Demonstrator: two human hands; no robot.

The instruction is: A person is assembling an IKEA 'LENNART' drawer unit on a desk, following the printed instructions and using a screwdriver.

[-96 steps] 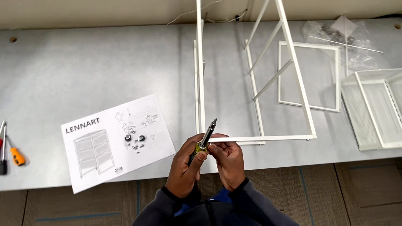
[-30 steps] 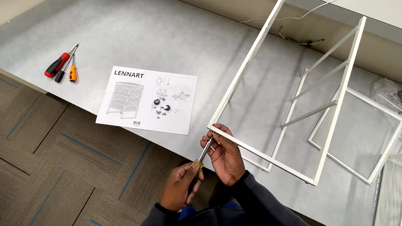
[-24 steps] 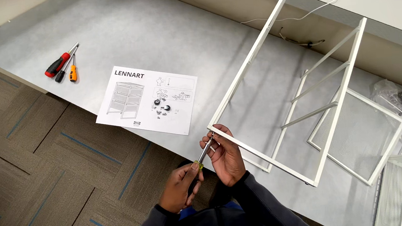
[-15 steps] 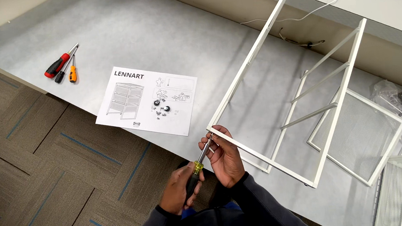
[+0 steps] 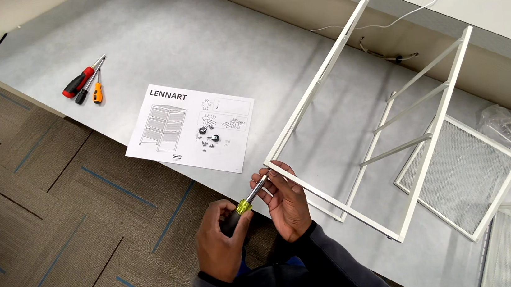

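Head view: left grip (image 5: 223,245) clamped on screwdriver (image 5: 250,200), tip set at near corner of white frame (image 5: 370,204) on bench (image 5: 207,36); right grip (image 5: 286,201) pinched on that corner. Instruction sheet (image 5: 191,128) just beside; spare screwdrivers (image 5: 82,84) well apart.

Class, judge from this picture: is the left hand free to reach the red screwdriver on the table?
Probably not at once: the left hand grips a screwdriver at the white frame, while the red screwdriver lies far left, beyond the booklet.

Screwdriver (image 5: 246,205) tip hidden behind right-hand fingers (image 5: 275,188).
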